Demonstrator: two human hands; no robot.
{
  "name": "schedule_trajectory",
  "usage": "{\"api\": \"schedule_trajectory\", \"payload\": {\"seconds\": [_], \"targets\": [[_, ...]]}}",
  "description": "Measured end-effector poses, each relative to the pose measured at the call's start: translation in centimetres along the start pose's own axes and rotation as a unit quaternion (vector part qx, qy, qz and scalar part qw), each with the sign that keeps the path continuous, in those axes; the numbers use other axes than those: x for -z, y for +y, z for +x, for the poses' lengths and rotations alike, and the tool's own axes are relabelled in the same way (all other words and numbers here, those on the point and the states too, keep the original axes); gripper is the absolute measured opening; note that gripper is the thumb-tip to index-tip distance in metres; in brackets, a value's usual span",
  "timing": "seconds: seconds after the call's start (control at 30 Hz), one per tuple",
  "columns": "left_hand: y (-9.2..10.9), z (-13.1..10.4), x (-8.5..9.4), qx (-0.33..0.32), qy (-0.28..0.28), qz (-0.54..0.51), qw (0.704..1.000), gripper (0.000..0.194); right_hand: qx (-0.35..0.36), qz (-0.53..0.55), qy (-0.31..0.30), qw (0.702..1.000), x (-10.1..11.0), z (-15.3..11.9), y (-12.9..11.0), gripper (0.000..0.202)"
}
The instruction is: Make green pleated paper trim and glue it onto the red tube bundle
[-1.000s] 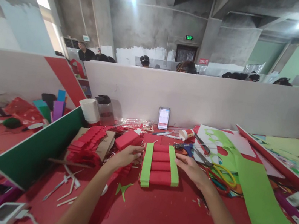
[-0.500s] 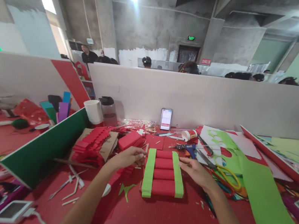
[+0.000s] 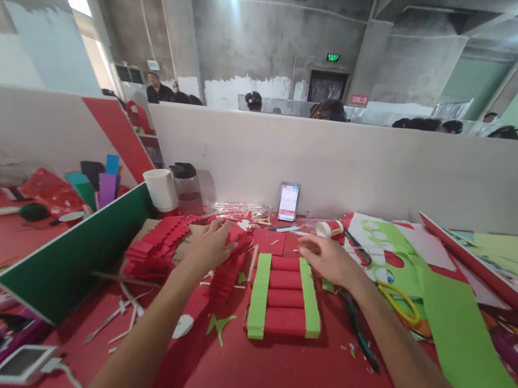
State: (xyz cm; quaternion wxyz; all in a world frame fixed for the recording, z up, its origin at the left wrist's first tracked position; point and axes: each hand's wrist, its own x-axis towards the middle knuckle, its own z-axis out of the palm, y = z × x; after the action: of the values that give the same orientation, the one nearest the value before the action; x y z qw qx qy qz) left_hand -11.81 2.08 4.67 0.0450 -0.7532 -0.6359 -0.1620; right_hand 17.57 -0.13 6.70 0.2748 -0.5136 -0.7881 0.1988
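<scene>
My left hand (image 3: 211, 245) reaches over a smooth red block (image 3: 235, 234), its fingers bent down around it; the palm hides most of the block. Just right of the middle, my right hand (image 3: 330, 259) has its fingers curled, and what is under them is hidden. Between my forearms lies a red panel of padded rolls (image 3: 288, 300) with a light green strip along each side. Neither hand touches it. A small red square (image 3: 271, 242) lies behind the panel. Beside my left hand are stacked pleated red strips (image 3: 158, 248).
A lit phone (image 3: 288, 201) leans on the white partition (image 3: 367, 166). Dark-handled pliers (image 3: 361, 337), yellow-handled scissors (image 3: 400, 302) and green sheets (image 3: 459, 333) lie to the right. On the left stand a green board (image 3: 74, 256), a white cup (image 3: 160, 189) and a bottle (image 3: 186, 188).
Both hands have left the sides of the padded panel. The left moved up and left onto the red block; the right moved back over where a blue glue gun lay.
</scene>
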Motion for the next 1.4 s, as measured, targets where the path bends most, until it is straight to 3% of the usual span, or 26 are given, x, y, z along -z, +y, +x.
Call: {"api": "schedule_trajectory", "payload": {"seconds": [0.1, 0.2, 0.3, 0.63, 0.73, 0.87, 1.03, 1.17, 1.3, 1.4], "targets": [[0.1, 2.1, 0.0, 0.009, -0.098, 0.034, 0.995, 0.064, -0.036, -0.176, -0.112, 0.977, -0.1, 5.7, -1.6, 0.031], [0.1, 4.2, -0.2, 0.011, -0.15, 0.047, 0.987, 0.065, -0.066, -0.211, -0.168, 0.961, -1.7, 10.9, -1.3, 0.029], [0.2, 5.4, -0.4, 0.014, -0.162, 0.046, 0.986, 0.054, -0.07, -0.229, -0.198, 0.951, -3.7, 14.2, 0.0, 0.03], [-1.2, 6.8, -1.1, 0.03, -0.21, 0.026, 0.977, 0.059, -0.055, -0.211, -0.244, 0.945, -6.3, 17.1, 3.0, 0.032], [-1.6, 6.9, -0.8, 0.033, -0.223, 0.03, 0.974, 0.058, -0.055, -0.202, -0.261, 0.942, -6.3, 17.7, 3.0, 0.019], [-1.5, 6.8, -0.2, 0.046, -0.241, 0.054, 0.968, 0.056, -0.063, -0.194, -0.268, 0.942, -4.0, 18.7, 2.4, 0.013], [-1.3, 7.1, -0.1, 0.065, -0.259, 0.058, 0.962, 0.054, -0.09, -0.19, -0.222, 0.952, 2.4, 18.7, 2.0, 0.015], [-1.6, 7.3, -0.1, 0.07, -0.242, 0.03, 0.967, 0.056, -0.078, -0.136, -0.119, 0.98, 6.5, 17.3, 2.0, 0.014], [-1.0, 7.3, 0.9, 0.01, -0.143, -0.138, 0.98, 0.053, -0.097, -0.047, -0.098, 0.989, 7.2, 14.7, 1.4, 0.017], [0.7, 7.4, 2.2, -0.026, -0.122, -0.335, 0.934, 0.052, -0.102, -0.017, -0.099, 0.99, 6.3, 12.5, 0.2, 0.02]]}}
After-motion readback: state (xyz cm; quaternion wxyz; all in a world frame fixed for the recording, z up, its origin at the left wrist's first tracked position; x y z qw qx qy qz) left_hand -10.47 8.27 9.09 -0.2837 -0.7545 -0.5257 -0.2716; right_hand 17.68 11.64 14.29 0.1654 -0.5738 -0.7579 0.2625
